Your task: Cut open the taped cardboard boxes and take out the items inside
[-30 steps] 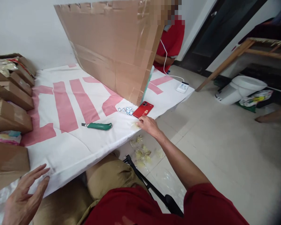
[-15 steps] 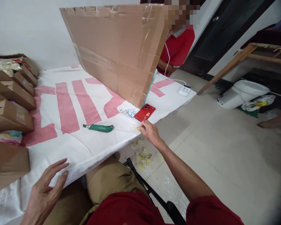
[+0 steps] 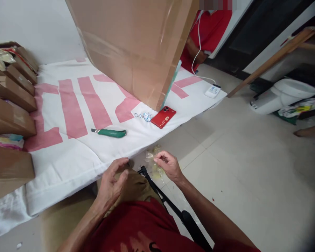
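Observation:
My right hand (image 3: 168, 165) hovers off the table's front edge, thumb and fingers pinched on a small clear scrap of tape (image 3: 150, 155). Beside it, my left hand (image 3: 111, 182) is raised over my knee with its fingers loosely curled and apart, holding nothing. On the white cloth with pink stripes (image 3: 68, 140) lie a green utility knife (image 3: 110, 132), a red phone (image 3: 163, 117) and a few small blue-white bits (image 3: 144, 116). A big cardboard sheet (image 3: 131, 45) stands on the table behind them.
Brown cardboard boxes (image 3: 7, 115) line the table's left side. Crumpled tape scraps (image 3: 156, 169) litter the tiled floor below the edge. A person in red (image 3: 210, 28) sits behind the cardboard, with a white device (image 3: 212, 91) on a cable. A white bucket (image 3: 280, 94) stands at right.
My right hand left the table edge near the phone and came back toward me with a tape scrap. My left hand lifted off the cloth and moved right, toward the right hand.

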`<act>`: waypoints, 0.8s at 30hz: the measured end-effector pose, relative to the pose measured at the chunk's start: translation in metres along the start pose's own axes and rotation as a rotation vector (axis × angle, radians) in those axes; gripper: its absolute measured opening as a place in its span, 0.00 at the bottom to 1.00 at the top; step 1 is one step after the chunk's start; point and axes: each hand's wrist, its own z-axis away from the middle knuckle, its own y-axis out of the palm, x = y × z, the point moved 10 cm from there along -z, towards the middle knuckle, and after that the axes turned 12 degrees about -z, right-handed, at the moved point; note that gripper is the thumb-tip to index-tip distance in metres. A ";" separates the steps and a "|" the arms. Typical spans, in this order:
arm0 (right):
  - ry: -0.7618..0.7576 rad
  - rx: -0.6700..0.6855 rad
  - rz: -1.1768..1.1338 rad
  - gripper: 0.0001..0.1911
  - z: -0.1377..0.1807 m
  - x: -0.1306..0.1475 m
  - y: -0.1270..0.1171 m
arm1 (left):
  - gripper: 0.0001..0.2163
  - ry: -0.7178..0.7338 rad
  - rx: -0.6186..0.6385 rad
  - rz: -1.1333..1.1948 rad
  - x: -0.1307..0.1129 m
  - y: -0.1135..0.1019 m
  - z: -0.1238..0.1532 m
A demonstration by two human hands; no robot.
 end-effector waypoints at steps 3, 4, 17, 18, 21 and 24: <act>0.124 0.077 -0.162 0.17 0.014 -0.004 0.014 | 0.19 -0.141 0.074 0.201 0.011 0.027 -0.001; 0.168 0.103 -0.223 0.19 0.017 -0.006 0.019 | 0.21 -0.190 0.116 0.311 0.015 0.037 -0.001; -0.273 0.266 0.106 0.12 0.019 0.043 0.065 | 0.15 -0.513 0.335 0.830 0.039 0.082 0.020; -0.348 0.322 0.181 0.15 0.022 0.049 0.070 | 0.15 -0.503 0.330 0.858 0.038 0.078 0.019; -0.453 0.480 0.279 0.20 0.032 0.056 0.084 | 0.16 -0.491 0.219 0.807 0.044 0.062 0.016; -0.467 0.525 0.240 0.18 0.037 0.061 0.087 | 0.15 -0.466 0.103 0.647 0.050 0.047 0.015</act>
